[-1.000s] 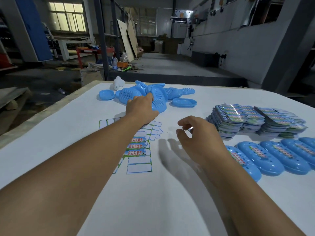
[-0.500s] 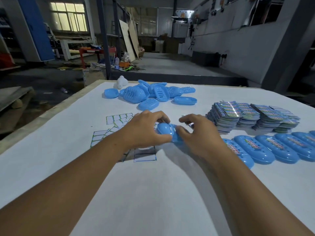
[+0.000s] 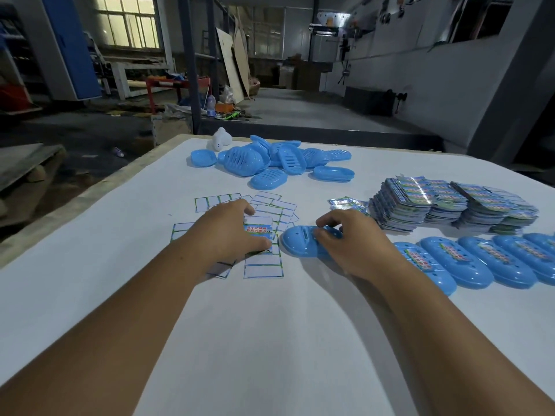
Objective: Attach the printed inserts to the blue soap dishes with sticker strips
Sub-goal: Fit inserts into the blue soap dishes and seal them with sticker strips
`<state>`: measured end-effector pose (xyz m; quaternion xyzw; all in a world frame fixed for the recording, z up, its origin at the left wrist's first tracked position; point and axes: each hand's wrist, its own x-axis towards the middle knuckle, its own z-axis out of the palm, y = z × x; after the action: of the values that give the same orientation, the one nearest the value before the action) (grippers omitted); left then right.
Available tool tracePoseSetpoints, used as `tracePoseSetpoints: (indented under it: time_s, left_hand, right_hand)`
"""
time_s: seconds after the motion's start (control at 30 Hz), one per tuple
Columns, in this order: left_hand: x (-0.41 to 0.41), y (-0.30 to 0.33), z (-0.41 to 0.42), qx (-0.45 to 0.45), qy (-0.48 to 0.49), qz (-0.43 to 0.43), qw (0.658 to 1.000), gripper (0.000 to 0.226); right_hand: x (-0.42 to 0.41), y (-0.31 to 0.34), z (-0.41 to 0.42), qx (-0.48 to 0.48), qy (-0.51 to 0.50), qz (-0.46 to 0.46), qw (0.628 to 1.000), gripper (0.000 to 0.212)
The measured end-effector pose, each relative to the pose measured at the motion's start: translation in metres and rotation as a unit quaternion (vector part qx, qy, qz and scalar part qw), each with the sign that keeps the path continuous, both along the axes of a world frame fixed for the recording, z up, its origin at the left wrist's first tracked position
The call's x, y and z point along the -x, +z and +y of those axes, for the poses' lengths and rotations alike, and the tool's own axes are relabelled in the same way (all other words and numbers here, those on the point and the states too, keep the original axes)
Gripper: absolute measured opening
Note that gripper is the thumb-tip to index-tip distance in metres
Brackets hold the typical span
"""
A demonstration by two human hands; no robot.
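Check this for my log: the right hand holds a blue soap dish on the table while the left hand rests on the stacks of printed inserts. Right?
Not quite. The head view shows the left hand on the sticker sheets, not the insert stacks. The right hand does hold the blue soap dish.
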<state>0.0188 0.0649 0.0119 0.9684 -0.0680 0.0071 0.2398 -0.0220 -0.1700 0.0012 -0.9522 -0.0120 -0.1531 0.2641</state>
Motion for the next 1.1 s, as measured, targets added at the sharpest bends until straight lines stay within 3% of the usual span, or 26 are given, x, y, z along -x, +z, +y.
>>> tracePoseSetpoints:
  time_s: [0.37, 0.57, 0.73, 0.87, 0.97, 1.1]
  left_hand:
    - [-0.002, 0.004, -0.011, 0.194, 0.022, 0.077, 0.978, 0.082]
    - [0.000, 0.005, -0.016, 0.251, 0.019, 0.001, 0.968, 0.012]
    - [0.003, 0.009, -0.022, 0.315, 0.005, 0.004, 0.949, 0.020]
    - [0.011, 0.008, -0.029, 0.344, -0.028, 0.042, 0.938, 0.024]
    - [0.019, 0.006, -0.037, 0.362, -0.071, 0.070, 0.927, 0.026]
    - [0.016, 0.011, -0.038, 0.348, -0.044, -0.012, 0.936, 0.015]
  right_hand:
    - [-0.001, -0.003, 0.000, -0.011, -0.006, -0.011, 1.000, 0.019]
    - [0.000, -0.001, 0.001, -0.054, -0.020, -0.071, 0.996, 0.019]
    - [0.000, 0.003, 0.006, -0.128, -0.003, -0.102, 0.987, 0.016]
    - [0.001, 0.006, 0.014, -0.243, 0.027, -0.080, 0.966, 0.022]
    - [0.001, 0.010, 0.018, -0.284, 0.060, -0.059, 0.955, 0.012]
    - [0.000, 0.011, 0.015, -0.313, 0.072, -0.068, 0.944, 0.017]
